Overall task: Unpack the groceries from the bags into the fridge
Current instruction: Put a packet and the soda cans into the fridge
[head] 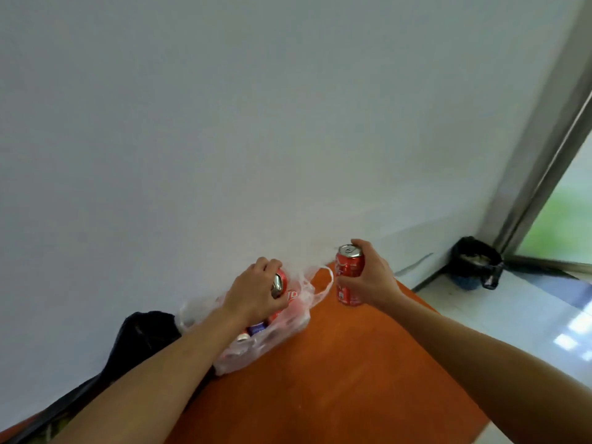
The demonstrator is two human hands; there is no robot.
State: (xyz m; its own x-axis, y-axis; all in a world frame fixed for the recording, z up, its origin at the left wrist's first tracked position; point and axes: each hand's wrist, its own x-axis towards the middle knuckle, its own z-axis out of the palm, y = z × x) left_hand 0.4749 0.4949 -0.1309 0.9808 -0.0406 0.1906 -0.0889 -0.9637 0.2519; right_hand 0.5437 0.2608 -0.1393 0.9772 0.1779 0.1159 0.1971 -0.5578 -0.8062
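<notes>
Your right hand (371, 277) had a red can (349, 275) upright, clear of the bag (282, 318) at its 3 o'clock; your left hand (256, 293) gripped a second can (279, 283) over the bag, tilted. No fridge in view

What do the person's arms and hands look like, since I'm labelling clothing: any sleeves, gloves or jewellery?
Both forearms are bare up to the picture's edge, with no sleeves in view. The left hand and right hand wear no gloves. No rings, watch or bracelet are visible.

Bare orange table (336, 379) right of clear bag (288, 322), black bag (141, 341) crowding left, wall (224, 123) close behind
</notes>
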